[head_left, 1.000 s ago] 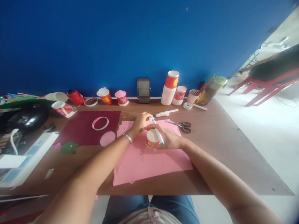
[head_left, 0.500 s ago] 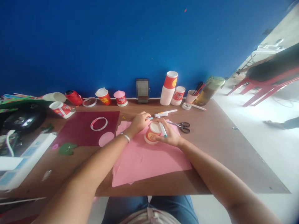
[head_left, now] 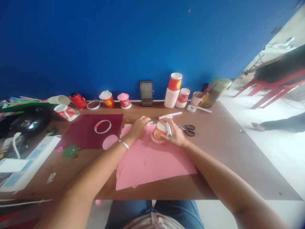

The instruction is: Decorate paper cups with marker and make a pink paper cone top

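Note:
My right hand [head_left: 175, 135] is wrapped round a red-and-white paper cup [head_left: 161, 128], which stands upside down with its wide rim lowest. Between the same hand's fingers sits a white marker [head_left: 168, 129], its teal end pointing down toward me. To the left, my left hand [head_left: 139, 128] is closed, with a small teal marker cap [head_left: 150, 122] showing at its fingertips. Pink paper sheets [head_left: 152, 165] lie under the cup and both hands. Black-handled scissors [head_left: 189, 129] rest just right of my right hand, their blades partly hidden behind it.
Behind my hands lie more markers [head_left: 172, 114]. Stacked cups [head_left: 172, 97], a tape roll [head_left: 191, 108] and a bottle [head_left: 212, 93] line the blue wall. A maroon sheet [head_left: 83, 130] and power strip [head_left: 30, 162] are leftward. A person's leg [head_left: 278, 125] shows at right.
My left hand has drawn slightly left, away from the cup. The cup and my right hand have shifted a little right and away from me. At right, the person's leg reaches further left.

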A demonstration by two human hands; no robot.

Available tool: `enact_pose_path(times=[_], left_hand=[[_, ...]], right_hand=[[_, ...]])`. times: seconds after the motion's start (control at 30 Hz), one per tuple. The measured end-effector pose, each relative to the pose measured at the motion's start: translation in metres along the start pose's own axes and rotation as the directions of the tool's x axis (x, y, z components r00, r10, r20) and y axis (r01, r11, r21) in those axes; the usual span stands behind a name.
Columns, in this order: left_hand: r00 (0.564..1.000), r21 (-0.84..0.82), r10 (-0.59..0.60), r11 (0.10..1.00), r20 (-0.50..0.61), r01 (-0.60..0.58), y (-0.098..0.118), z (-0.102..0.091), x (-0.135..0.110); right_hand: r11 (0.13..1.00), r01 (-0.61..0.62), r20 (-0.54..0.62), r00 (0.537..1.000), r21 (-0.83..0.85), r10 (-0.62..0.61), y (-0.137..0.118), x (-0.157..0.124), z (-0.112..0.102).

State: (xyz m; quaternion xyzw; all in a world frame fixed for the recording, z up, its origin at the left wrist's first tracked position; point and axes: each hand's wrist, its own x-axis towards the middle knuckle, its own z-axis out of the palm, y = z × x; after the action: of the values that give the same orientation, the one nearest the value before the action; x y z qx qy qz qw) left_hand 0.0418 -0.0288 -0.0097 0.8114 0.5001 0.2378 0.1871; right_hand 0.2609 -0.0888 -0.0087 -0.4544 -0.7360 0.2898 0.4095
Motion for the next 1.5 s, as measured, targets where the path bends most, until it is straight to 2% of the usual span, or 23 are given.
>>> enact_pose_path(times=[0.1,0.13,0.17,0.23,0.3,0.37,0.43,0.5,0.6,0.7,0.83,0.93,1.2,1.5], left_hand=[[0.999,-0.064,-0.024,0.998,-0.027,0.022,0.007,-0.004,-0.007],[0.998,-0.129,-0.039,0.991,-0.041,0.033,0.012,-0.006,-0.012],[0.997,-0.273,-0.067,0.961,-0.049,0.051,0.017,-0.007,-0.019],[0.993,-0.606,-0.121,0.789,0.007,0.101,0.028,-0.009,-0.036],[0.988,-0.777,-0.103,0.610,0.112,0.152,0.039,-0.007,-0.052],[0.980,-0.844,-0.044,0.503,0.193,0.189,0.049,-0.004,-0.062],[0.976,-0.868,-0.002,0.456,0.220,0.196,0.055,0.000,-0.066],[0.978,-0.883,0.005,0.431,0.209,0.187,0.055,0.003,-0.067],[0.974,-0.906,-0.075,0.359,0.212,0.225,0.047,0.006,-0.066],[0.962,-0.920,-0.143,0.289,0.231,0.264,0.035,0.010,-0.068],[0.968,-0.922,-0.128,0.298,0.216,0.246,0.028,0.015,-0.070],[0.970,-0.920,-0.131,0.314,0.205,0.237,0.026,0.016,-0.068],[0.971,-0.927,-0.109,0.293,0.213,0.236,0.022,0.013,-0.065],[0.965,-0.923,-0.110,0.285,0.236,0.259,0.022,0.014,-0.066]], right_hand=[[1.000,-0.008,-0.040,0.999,-0.026,0.007,0.002,0.001,0.002],[1.000,-0.007,-0.066,0.998,-0.026,0.005,0.001,0.001,0.002],[1.000,-0.004,-0.094,0.996,-0.022,0.001,0.000,0.001,0.002],[1.000,0.009,-0.145,0.989,-0.005,-0.010,-0.003,0.001,0.002],[0.999,0.028,-0.164,0.986,0.017,-0.024,-0.008,0.000,0.004],[0.999,0.041,-0.134,0.990,0.026,-0.038,-0.011,-0.002,0.007],[0.999,0.037,-0.087,0.996,0.009,-0.036,-0.011,-0.004,0.011],[0.999,0.005,-0.091,0.996,-0.036,-0.009,-0.007,-0.004,0.012],[0.979,-0.070,-0.220,0.975,-0.192,0.027,0.006,0.002,0.004],[0.862,-0.225,-0.333,0.940,-0.454,0.070,0.021,0.011,-0.015],[0.680,-0.402,-0.347,0.911,-0.614,0.225,0.031,0.017,-0.034],[0.636,-0.450,-0.346,0.892,-0.627,0.289,0.036,0.019,-0.036],[0.634,-0.501,-0.383,0.864,-0.589,0.328,0.051,0.026,-0.040],[0.698,-0.375,-0.246,0.927,-0.611,0.283,0.055,0.027,-0.032]])
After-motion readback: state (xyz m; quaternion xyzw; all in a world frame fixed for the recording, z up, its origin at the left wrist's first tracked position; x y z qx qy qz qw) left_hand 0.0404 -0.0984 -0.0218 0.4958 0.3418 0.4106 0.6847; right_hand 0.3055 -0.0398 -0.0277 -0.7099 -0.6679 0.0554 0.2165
